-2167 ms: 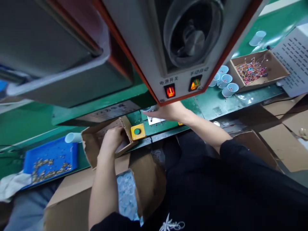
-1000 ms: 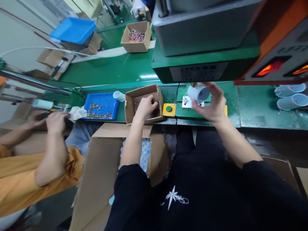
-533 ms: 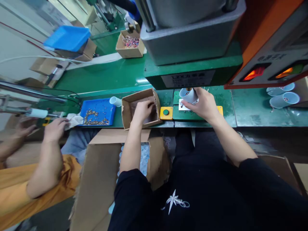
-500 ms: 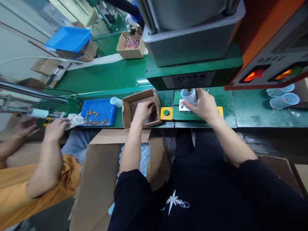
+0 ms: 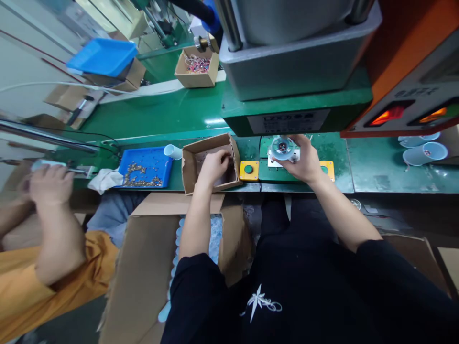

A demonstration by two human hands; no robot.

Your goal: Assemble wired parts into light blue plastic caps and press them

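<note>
With its fingers wrapped round one side, my right hand (image 5: 304, 162) holds a translucent light-blue plastic cup (image 5: 278, 152) under the press head (image 5: 297, 107). The cup's round mouth faces me, and small dark and reddish bits show inside. Below it is a white metal plate (image 5: 273, 162) on the green press base. My left hand (image 5: 215, 166) reaches into a small open cardboard box (image 5: 188, 172), fingers curled together near its right wall. Whatever they pinch, if anything, is too small to make out.
Yellow button boxes (image 5: 248, 170) flank the press base. Light-blue cups (image 5: 423, 154) lie at right. A blue tray (image 5: 163, 160) holds small metal parts, with one cup (image 5: 172, 152) beside it. A big carton (image 5: 150, 258) of cups stands below. A co-worker's hands (image 5: 52, 184) work at left.
The cup in my right hand has risen and tipped, its mouth turned more toward me. My left hand stays in the box. The co-worker's hand has moved left, off the white cloth.
</note>
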